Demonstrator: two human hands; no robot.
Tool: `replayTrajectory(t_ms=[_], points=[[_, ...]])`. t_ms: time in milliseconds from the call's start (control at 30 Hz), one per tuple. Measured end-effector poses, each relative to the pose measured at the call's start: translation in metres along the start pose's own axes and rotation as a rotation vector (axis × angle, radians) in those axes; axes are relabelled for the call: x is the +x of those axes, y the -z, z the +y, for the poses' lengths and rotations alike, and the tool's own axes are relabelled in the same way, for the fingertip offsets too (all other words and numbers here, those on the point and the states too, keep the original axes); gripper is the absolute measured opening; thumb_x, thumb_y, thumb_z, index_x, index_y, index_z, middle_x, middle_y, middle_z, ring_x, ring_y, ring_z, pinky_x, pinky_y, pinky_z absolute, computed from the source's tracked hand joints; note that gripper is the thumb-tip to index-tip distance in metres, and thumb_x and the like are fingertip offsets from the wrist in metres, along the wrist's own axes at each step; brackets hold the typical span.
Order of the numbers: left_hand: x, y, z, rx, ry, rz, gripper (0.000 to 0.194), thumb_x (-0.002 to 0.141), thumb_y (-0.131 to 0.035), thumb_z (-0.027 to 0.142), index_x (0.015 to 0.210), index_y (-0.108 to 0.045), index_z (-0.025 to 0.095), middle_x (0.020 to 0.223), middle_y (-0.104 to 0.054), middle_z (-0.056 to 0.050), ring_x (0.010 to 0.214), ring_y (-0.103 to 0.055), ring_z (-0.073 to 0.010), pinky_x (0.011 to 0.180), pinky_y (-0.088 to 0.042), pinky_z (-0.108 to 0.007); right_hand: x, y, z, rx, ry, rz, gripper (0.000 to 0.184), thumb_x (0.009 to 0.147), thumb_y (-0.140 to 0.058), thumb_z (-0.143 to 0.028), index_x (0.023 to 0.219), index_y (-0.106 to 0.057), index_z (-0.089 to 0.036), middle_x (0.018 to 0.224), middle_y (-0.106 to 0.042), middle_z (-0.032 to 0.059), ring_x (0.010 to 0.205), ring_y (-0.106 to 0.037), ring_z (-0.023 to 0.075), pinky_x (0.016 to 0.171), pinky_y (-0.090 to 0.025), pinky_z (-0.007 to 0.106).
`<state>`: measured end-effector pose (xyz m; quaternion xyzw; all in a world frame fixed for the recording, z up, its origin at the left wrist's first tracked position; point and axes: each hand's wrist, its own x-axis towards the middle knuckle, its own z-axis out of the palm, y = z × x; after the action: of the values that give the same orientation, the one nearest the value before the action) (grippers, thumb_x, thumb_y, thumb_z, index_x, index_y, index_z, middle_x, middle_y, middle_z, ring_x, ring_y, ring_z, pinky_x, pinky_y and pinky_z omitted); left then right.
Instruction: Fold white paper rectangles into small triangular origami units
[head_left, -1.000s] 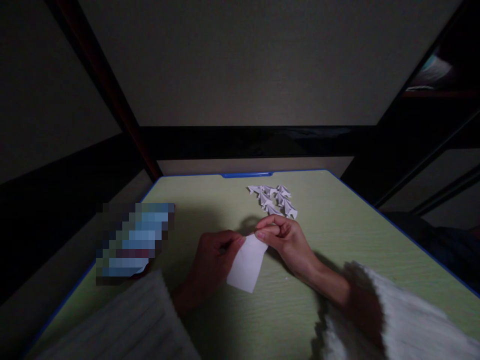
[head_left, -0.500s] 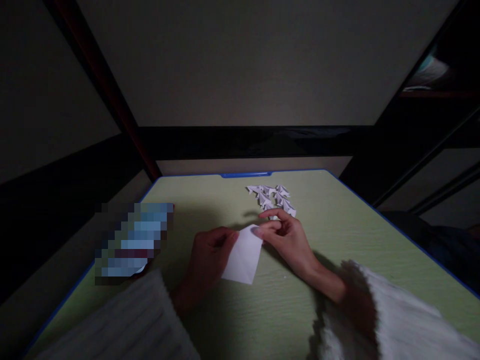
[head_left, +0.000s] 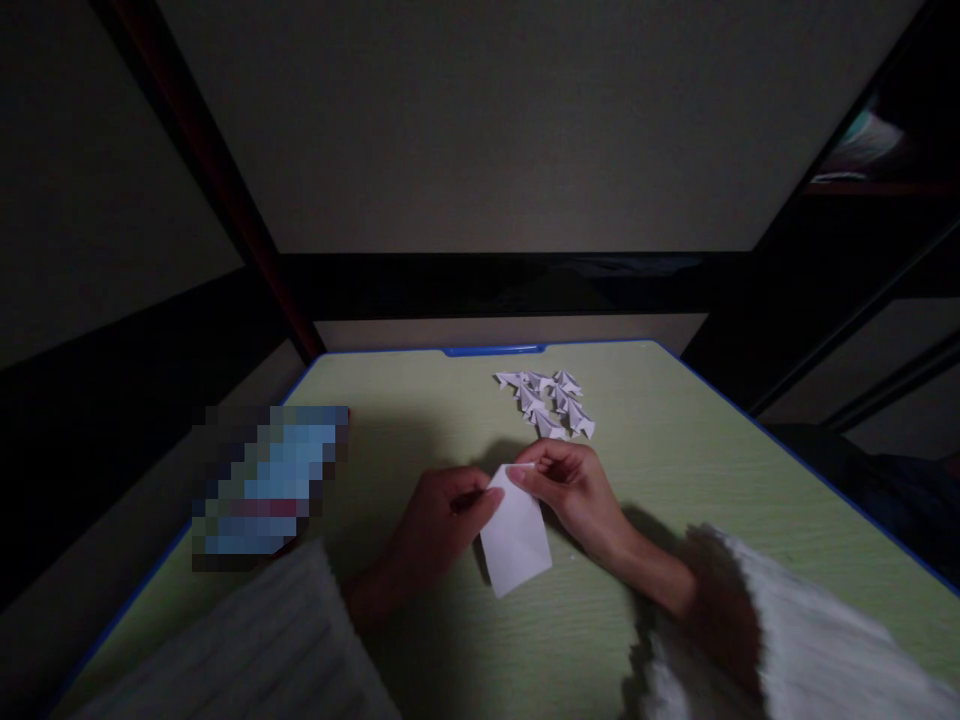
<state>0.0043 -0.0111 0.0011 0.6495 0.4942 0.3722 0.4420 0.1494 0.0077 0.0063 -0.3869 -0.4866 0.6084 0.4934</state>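
Observation:
A small piece of white paper [head_left: 517, 545] hangs between my hands above the table, its upper edge folded or creased. My left hand [head_left: 446, 515] pinches its upper left side, thumb on the near face. At the top right, my right hand [head_left: 574, 490] grips the paper between thumb and fingers. The fingers behind the sheet are partly hidden. Beyond my right hand, several small folded white paper pieces [head_left: 555, 400] with pointed ends lie close together in a cluster.
The light green table [head_left: 405, 400] has a blue rim and a blue handle-like piece [head_left: 495, 350] at its far edge. A blurred-out flat object [head_left: 277, 490] lies at the left. Behind the table stands a pale panel [head_left: 465, 130] with a dark band.
The paper has turned and shifted slightly right and nearer. My left hand has moved right along with it, and my right hand's fingers have closed in on the top edge.

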Motion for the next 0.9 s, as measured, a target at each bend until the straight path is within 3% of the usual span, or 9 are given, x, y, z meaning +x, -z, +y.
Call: replayTrajectory(t_ms=[200,300,400,500,900], points=[[0.0014,0.0013,0.0017,0.034,0.0,0.0,0.031,0.069,-0.048,0.03,0.043,-0.044,0.013,0.043,-0.031,0.006,0.044,-0.029,-0.0063,0.042,-0.022,-0.018,0.0013,0.0019,0.0049,0.03,0.024,-0.019,0.028,0.062,-0.063,-0.033,0.047,-0.052,-0.012,0.04,-0.044,-0.006,0.037,-0.035,0.0028,0.037,-0.025,0.016],[0.0038,0.0029,0.0012,-0.088,0.033,0.032,0.031,0.067,-0.049,0.031,0.042,-0.042,0.014,0.042,-0.031,0.006,0.043,-0.028,-0.006,0.042,-0.022,-0.019,0.0039,0.0036,0.0048,0.073,0.041,-0.051,0.032,0.07,-0.055,-0.037,0.05,-0.054,-0.012,0.042,-0.048,-0.0041,0.039,-0.04,0.004,0.04,-0.032,0.016],[0.0066,0.0044,-0.0005,-0.24,0.077,0.076,0.029,0.064,-0.052,0.034,0.044,-0.045,0.014,0.042,-0.037,0.006,0.042,-0.031,-0.006,0.042,-0.023,-0.018,0.0047,0.0045,0.0025,0.112,0.086,-0.074,0.022,0.069,-0.057,-0.033,0.063,-0.062,-0.013,0.051,-0.057,-0.0012,0.046,-0.049,0.0063,0.045,-0.039,0.017],[0.0084,0.0052,-0.0007,-0.323,0.115,0.107,0.027,0.06,-0.056,0.035,0.046,-0.049,0.013,0.043,-0.044,0.005,0.043,-0.035,-0.0063,0.042,-0.026,-0.018,0.0029,0.0042,0.0011,0.091,0.116,-0.073,0.01,0.061,-0.066,-0.022,0.068,-0.065,-0.015,0.056,-0.06,-0.0019,0.047,-0.05,0.0051,0.045,-0.039,0.015],[0.0073,0.0054,0.0026,-0.479,0.187,0.087,0.024,0.051,-0.064,0.033,0.045,-0.057,0.012,0.043,-0.052,0.002,0.042,-0.041,-0.0075,0.043,-0.029,-0.019,0.0022,0.0063,0.0028,0.095,0.147,-0.135,0.008,0.065,-0.063,-0.022,0.063,-0.066,-0.015,0.049,-0.058,-0.0032,0.043,-0.049,0.0041,0.043,-0.04,0.014]])
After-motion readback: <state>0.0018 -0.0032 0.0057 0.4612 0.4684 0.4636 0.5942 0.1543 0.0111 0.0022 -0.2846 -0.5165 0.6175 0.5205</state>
